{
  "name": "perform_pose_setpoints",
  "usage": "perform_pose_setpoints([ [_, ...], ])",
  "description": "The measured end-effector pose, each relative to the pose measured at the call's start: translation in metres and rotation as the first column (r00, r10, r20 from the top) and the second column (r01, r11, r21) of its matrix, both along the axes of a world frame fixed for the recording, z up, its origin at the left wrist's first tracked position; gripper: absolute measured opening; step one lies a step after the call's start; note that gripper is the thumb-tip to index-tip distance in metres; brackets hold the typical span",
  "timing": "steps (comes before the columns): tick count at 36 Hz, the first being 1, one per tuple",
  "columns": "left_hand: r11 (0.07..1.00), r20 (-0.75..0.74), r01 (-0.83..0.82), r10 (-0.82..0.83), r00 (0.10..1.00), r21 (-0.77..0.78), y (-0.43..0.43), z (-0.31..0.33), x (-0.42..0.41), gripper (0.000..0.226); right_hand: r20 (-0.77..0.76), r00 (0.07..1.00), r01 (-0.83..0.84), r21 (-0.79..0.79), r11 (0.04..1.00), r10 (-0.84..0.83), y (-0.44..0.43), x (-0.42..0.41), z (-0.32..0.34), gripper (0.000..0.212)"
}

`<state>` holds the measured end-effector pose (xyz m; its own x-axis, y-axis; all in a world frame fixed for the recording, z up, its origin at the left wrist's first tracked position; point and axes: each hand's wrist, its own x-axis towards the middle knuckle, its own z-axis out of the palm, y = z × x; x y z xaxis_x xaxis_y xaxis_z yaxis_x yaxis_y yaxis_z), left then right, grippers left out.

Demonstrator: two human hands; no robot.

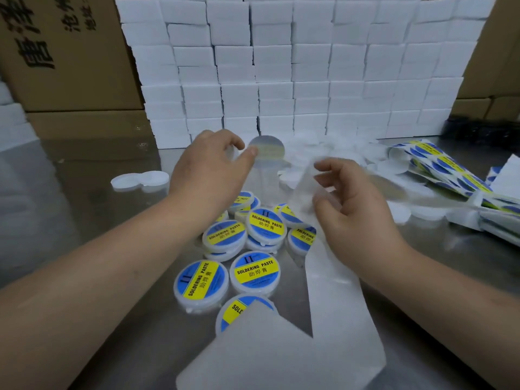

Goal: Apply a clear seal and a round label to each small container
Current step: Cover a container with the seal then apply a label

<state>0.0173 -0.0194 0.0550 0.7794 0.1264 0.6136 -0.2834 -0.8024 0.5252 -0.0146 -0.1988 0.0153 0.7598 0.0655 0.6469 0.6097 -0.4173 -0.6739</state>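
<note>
While the right hand [354, 209] grips a glossy paper strip [334, 299], the left hand [208, 170] pinches a blurred, perhaps translucent round sticker [268, 152]

left hand [208, 164] pinching round label [267, 152], right hand [351, 209] holding backing strip [332, 291]

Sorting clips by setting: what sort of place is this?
Likely a packing workshop: stacked white boxes, cardboard cartons, and a pile of labelled soldering paste containers on a steel table.

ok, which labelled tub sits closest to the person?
The tub lowest in the head view. Its label is half hidden under the white backing strip, and every other labelled one lies beyond it.
</note>
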Motion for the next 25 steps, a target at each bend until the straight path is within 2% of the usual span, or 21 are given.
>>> perform_pose_setpoints([
  [3, 1.0, 0.002, -0.006, 0.006, 1.0, -0.024, 0.0, 0.0, 0.0, 0.014, 0.063, 0.998, 0.001, -0.018, 1.0, 0.001, 0.0, -0.004, 0.002, 0.058],
  [7, 0.999, 0.044, 0.024, -0.026, 0.999, 0.041, -0.006, -0.004, -0.005, 0.02, 0.223, 0.974, 0.061, -0.098, 0.993, -0.038, 0.002, -0.008, 0.005, 0.068],
  [10, 0.997, 0.08, 0.049, -0.054, 0.995, 0.058, -0.01, -0.004, -0.009, 0.023, 0.338, 0.939, 0.121, -0.167, 0.978, -0.059, 0.002, -0.01, 0.008, 0.061],
  [14, 0.997, 0.104, 0.059, -0.064, 0.992, 0.051, -0.011, -0.004, -0.011, 0.023, 0.354, 0.933, 0.158, -0.24, 0.958, -0.066, 0.001, -0.012, 0.01, 0.045],
  [18, 0.997, 0.103, 0.052, -0.058, 0.993, 0.058, -0.012, -0.004, -0.012, 0.023, 0.406, 0.909, 0.197, -0.216, 0.956, -0.096, 0.0, -0.014, 0.015, 0.045],
  [25, 0.993, 0.135, 0.097, -0.105, 0.985, 0.061, -0.016, -0.005, -0.015, 0.019, 0.375, 0.919, 0.209, -0.206, 0.956, -0.121, 0.001, -0.01, 0.012, 0.039],
])
